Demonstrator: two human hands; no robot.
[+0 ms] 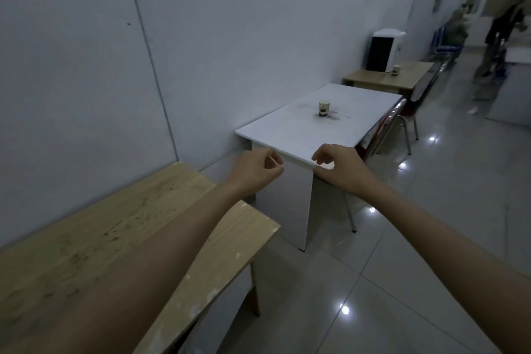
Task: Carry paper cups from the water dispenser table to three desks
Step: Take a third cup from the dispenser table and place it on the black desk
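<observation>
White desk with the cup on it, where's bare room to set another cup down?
On the white desk, the near end between the paper cup and both hands is bare, as is the far end toward the dispenser table. Dark smudges ring the cup. The wooden desk beside the wall is bare too.

i see three tables along the left wall: nearest table (pixel 120 227), middle table (pixel 290 135) bearing a cup (pixel 324 108), far table (pixel 408 77) with dispenser (pixel 383 50) and second cup (pixel 396 69).

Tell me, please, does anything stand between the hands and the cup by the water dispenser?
Yes. The white desk, bearing its own cup, lies between both empty hands and the far cup.
</observation>
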